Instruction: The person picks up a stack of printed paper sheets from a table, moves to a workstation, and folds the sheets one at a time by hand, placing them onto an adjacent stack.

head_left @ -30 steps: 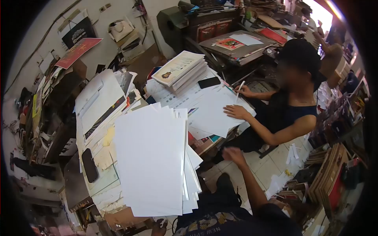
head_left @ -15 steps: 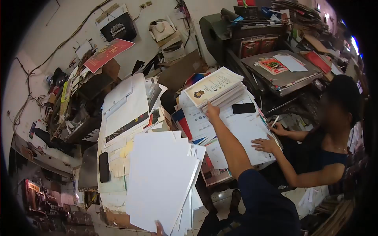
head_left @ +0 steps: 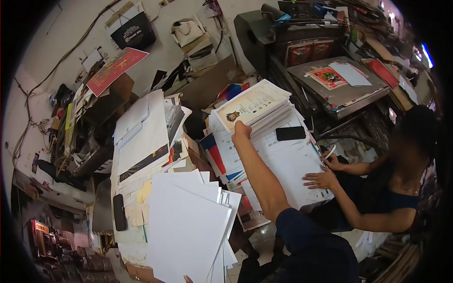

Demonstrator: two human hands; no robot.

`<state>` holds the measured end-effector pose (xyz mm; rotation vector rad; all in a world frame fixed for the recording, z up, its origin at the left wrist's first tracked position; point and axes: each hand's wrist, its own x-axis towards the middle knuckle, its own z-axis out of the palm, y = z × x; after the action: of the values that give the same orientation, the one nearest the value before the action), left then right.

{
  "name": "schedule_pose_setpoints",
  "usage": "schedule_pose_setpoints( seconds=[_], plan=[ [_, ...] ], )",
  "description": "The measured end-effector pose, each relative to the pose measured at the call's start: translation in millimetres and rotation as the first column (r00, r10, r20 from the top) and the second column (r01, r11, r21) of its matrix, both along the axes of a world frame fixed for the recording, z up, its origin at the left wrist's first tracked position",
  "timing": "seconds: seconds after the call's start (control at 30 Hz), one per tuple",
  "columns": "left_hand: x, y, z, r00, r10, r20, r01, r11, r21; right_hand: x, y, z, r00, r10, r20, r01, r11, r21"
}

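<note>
Certificate stack, layered rectangular paper, rests on flat white sheets; I see the right hand touching its near corner, forearm outstretched, but cannot tell whether the fingers grip.

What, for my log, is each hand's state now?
Right hand: touching cream printed paper stack; closure unclear.
Left hand: barely visible beside rectangular white paper sheets; unclear.

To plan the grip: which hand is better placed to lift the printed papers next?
Probably the right hand: it is at a corner of the printed papers, while the left hand, mostly hidden, is by the white sheets.
</note>
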<state>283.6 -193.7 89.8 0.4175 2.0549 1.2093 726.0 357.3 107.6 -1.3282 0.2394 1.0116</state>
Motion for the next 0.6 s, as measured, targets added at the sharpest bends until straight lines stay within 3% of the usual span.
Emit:
schedule_pose_setpoints(
  seconds=[0.07,0.1,0.17,0.3,0.37,0.4,0.47,0.5,0.57,0.6],
  plan=[
    [84.4,34.6,76.5,0.991,0.062,-0.115,-0.029,0.964,0.265,0.3,-9.8,12.7,0.999,-0.023,-0.029,0.024,0.999,0.021],
    [92.0,36.1,93.3,0.992,0.058,-0.116,-0.025,0.965,0.263,0.5,-10.3,16.0,0.999,-0.026,-0.03,0.027,0.999,0.019],
    [97.4,35.2,113.1,0.996,0.0,-0.092,-0.002,1.0,-0.018,0.5,-8.7,10.0,0.998,-0.039,-0.039,0.037,0.998,-0.041],
    [56.5,11.8,69.4,0.985,-0.049,-0.167,0.028,0.991,-0.13,1.2,9.4,-32.7,0.996,-0.044,0.081,0.047,0.999,-0.027],
    [48.1,11.7,60.2,0.93,-0.094,-0.356,0.002,0.968,-0.25,2.6,13.4,-53.9,0.947,-0.066,0.316,0.109,0.987,-0.122],
    [54.3,13.0,63.1,0.93,-0.095,-0.354,0.003,0.968,-0.252,5.8,9.3,-53.0,0.946,-0.066,0.317,0.11,0.986,-0.123],
    [76.8,21.0,77.4,0.924,-0.029,-0.381,-0.006,0.996,-0.09,14.6,-0.2,-44.1,0.916,0.047,0.398,0.014,0.989,-0.148],
    [82.1,25.6,91.7,0.926,-0.029,-0.377,-0.006,0.996,-0.089,18.6,0.0,-52.2,0.915,0.046,0.401,0.014,0.989,-0.147],
    [82.1,33.8,114.9,0.989,-0.042,-0.139,-0.024,0.896,-0.444,26.3,4.9,-75.6,0.857,-0.016,0.514,0.062,0.995,-0.072],
    [65.8,23.3,96.7,0.99,-0.038,-0.135,-0.026,0.895,-0.445,31.1,-8.3,-71.6,0.856,-0.012,0.518,0.058,0.996,-0.074]
  ],
)
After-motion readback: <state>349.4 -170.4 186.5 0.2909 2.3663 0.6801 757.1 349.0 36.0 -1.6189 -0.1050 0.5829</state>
